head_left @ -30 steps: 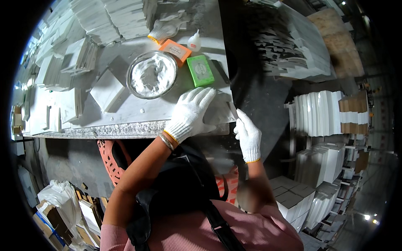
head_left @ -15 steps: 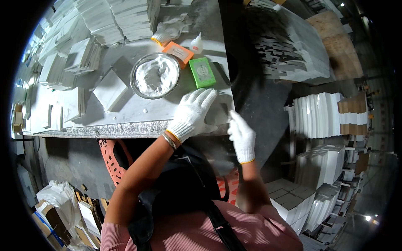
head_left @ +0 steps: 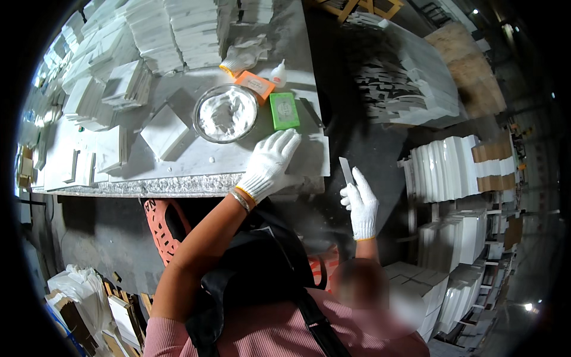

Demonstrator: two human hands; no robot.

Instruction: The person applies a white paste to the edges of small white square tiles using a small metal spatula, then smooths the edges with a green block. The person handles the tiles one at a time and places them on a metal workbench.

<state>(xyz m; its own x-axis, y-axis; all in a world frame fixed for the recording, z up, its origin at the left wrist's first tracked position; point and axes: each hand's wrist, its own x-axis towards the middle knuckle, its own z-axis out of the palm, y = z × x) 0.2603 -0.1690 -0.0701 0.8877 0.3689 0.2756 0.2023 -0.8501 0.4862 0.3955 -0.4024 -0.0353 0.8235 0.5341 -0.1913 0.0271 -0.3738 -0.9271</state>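
My left hand (head_left: 270, 162), in a white knit glove, lies on the near right part of the stone-topped table (head_left: 178, 169). Its fingers are stretched out and their tips reach the lower end of a green box (head_left: 284, 111). Beyond the table's right edge, my right hand (head_left: 360, 205), gloved as well, grips a thin flat metal blade (head_left: 346, 171) that points up and away; its lower end is hidden by the fingers. A glass bowl (head_left: 198, 126) of white paste (head_left: 226, 113) stands left of the green box. Behind that box lies an orange box (head_left: 256, 88).
Stacks of white tiles (head_left: 151, 35) fill the table's far left, and one square tile (head_left: 165, 132) lies left of the bowl. A small squeeze bottle (head_left: 278, 74), a loose glove (head_left: 245, 55) and a dark strip (head_left: 311, 112) are nearby. Wrapped tile stacks (head_left: 440, 169) stand right.
My right hand has moved right, away from the table's edge, and the blade it holds now shows clearly. My left hand has shifted slightly left. The camera view has shifted a little.
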